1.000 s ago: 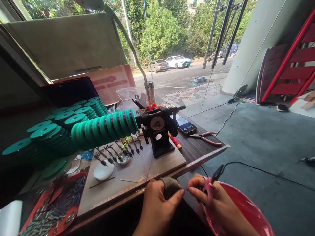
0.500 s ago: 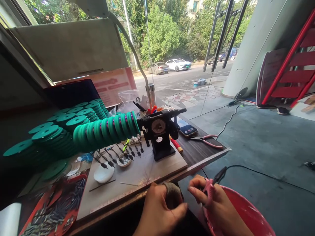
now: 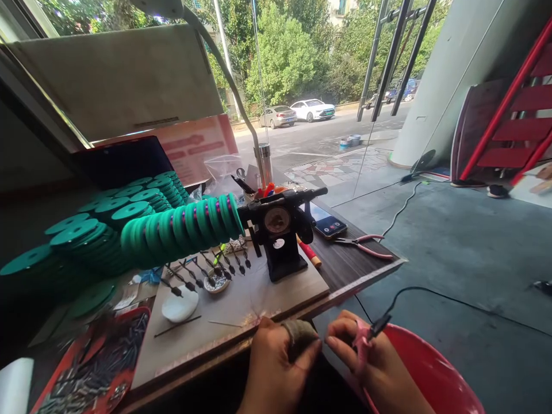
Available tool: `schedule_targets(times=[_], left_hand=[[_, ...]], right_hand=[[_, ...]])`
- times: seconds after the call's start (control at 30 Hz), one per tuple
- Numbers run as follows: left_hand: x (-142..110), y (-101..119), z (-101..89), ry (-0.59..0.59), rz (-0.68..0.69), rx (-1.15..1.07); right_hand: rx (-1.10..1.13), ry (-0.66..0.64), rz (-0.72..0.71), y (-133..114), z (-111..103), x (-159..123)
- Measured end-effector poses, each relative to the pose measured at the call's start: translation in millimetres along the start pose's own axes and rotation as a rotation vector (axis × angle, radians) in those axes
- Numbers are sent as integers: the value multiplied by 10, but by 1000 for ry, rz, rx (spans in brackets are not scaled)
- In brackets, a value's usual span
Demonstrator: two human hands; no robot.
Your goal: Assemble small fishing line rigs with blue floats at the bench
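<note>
My left hand (image 3: 278, 365) is closed at the board's front edge, a grey-green wrap (image 3: 299, 332) around its index finger. Thumb and index tips are pinched together; what they hold is too fine to make out. Just right of it, my right hand (image 3: 371, 359) curls around a pink-handled tool (image 3: 363, 340) with a dark end, where a black cord meets it. The fingertips of both hands are almost touching. Faint thin strands spread over the board (image 3: 241, 339) above my left hand. Behind stands a black winder-like device (image 3: 280, 230) carrying a row of green spools (image 3: 185, 230).
Dark swivel-like pieces hang above a bowl of small beads (image 3: 217, 282) and a white dish (image 3: 180, 305). A red tray (image 3: 56, 368) holds metal parts at left. Pliers (image 3: 366, 244) and a phone (image 3: 328, 221) lie right. A red basin (image 3: 431, 362) stands below.
My left thumb has closed up against the wrapped index finger. My right hand has shifted slightly left, and the tool's dark end has dropped a little.
</note>
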State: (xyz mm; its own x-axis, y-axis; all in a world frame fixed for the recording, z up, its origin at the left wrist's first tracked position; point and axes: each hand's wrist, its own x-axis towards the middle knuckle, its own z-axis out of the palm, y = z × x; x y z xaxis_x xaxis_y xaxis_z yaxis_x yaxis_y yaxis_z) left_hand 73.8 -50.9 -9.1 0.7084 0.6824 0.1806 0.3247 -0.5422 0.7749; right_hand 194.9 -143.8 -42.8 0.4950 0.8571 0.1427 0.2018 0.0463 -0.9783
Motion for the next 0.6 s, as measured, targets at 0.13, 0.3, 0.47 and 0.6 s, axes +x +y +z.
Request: schedule_targets(times=[0.13,0.3,0.47,0.6], left_hand=[[0,-98,20,-3,120,249],[68,-184,54,104,213,429],[178,-191,91,163,305,629],[216,-202,143,177,319,641]], right_hand=[[-24,-7,-10,27,32,44],[-34,131,-123,93,56,78],[-75,275,-131,248,102,-44],[-92,251,-202,401,240,-91]])
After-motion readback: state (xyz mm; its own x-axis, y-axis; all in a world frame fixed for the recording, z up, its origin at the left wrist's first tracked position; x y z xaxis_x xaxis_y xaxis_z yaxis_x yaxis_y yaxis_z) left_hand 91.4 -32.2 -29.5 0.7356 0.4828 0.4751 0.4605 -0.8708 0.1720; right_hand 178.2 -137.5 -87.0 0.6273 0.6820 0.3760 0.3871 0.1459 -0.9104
